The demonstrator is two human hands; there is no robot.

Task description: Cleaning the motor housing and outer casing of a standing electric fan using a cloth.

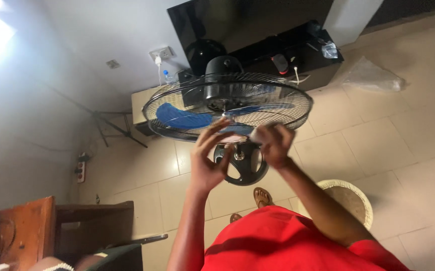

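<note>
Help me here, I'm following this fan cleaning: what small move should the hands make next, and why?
Probably steady the wire grille with the left hand and sweep the right hand along its front. The right hand seems to hold something pale, perhaps a cloth, against the grille near the centre, above the blue blades; the left fingers only touch the cage, so the standing fan could wobble.

The standing fan (227, 103) is sitting upright on the tiled floor, its round black base (242, 168) lying directly beneath the head. Its black wire grille is enclosing blue blades (182, 118), and a black motor housing (222, 68) is showing behind the grille.
</note>
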